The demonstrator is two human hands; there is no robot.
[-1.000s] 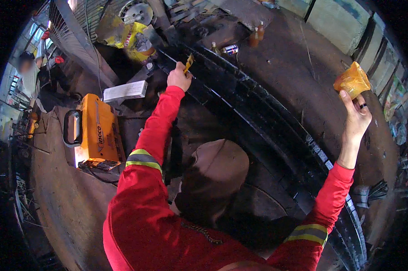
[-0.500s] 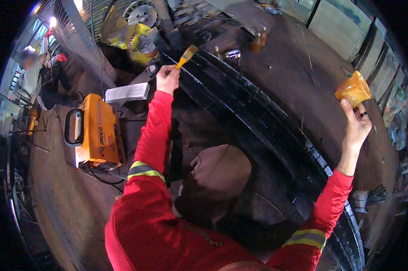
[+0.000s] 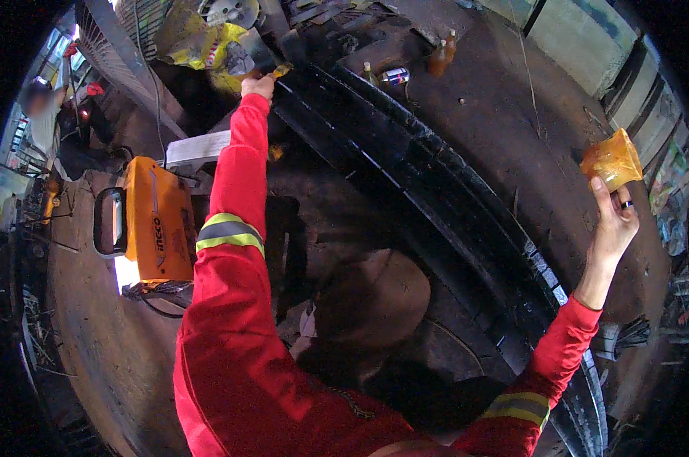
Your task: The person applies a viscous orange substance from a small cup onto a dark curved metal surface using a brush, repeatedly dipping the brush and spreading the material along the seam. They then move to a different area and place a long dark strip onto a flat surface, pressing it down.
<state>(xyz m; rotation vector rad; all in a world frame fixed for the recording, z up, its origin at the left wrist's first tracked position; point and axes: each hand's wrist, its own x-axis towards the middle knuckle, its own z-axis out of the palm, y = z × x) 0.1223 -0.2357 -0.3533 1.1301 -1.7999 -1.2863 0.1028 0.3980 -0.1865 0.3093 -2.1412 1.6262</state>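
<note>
My left hand (image 3: 258, 87) is closed around a yellow-handled paintbrush (image 3: 282, 71) at the far end of a long black metal beam (image 3: 405, 179). The brush is mostly hidden by the fingers, and I cannot tell whether its tip touches the metal. Off to the right, my right hand (image 3: 614, 219) grips an orange-stained cut plastic cup (image 3: 613, 161) from below. The cup is tilted, and its inside is not plain to see. The beam curves from the far middle down to the near right, between my two arms.
An orange machine with a black handle (image 3: 160, 225) stands at left, a pale metal channel (image 3: 198, 148) behind it. Beyond the beam are a can (image 3: 395, 76) and bottles (image 3: 438, 58). A yellow sack (image 3: 207, 46) lies far off. Another person (image 3: 43, 122) works at far left.
My left hand has moved left and farther away with the paintbrush, down by the beam's far end. My right hand with the cup has shifted slightly right. A bright patch now shows at the machine's base.
</note>
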